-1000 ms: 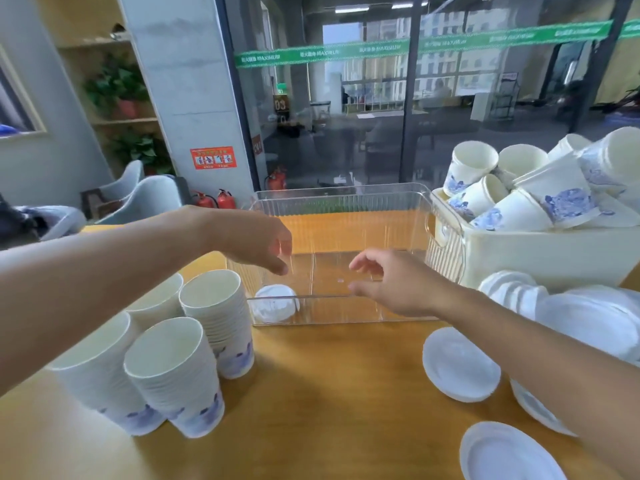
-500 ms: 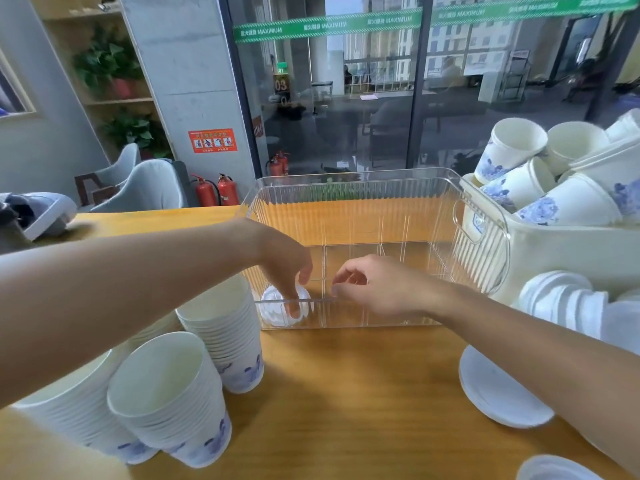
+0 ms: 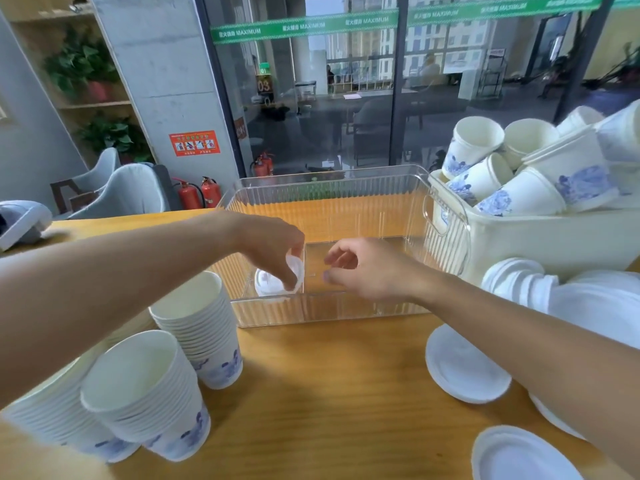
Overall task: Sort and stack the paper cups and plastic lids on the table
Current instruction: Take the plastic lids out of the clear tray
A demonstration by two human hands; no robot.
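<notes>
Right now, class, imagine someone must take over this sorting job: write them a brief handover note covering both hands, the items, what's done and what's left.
Left hand: pinching a plastic lid over the lid stack in the clear bin.
Right hand: inside the bin, fingers loosely curled, holding nothing.
Done: three cup stacks stand at the left.
Left: loose cups in the cream bin; lids on the table at the right.

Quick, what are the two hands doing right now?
Left hand: pinching a plastic lid inside the clear bin.
Right hand: fingers loosely curled, holding nothing.
</notes>
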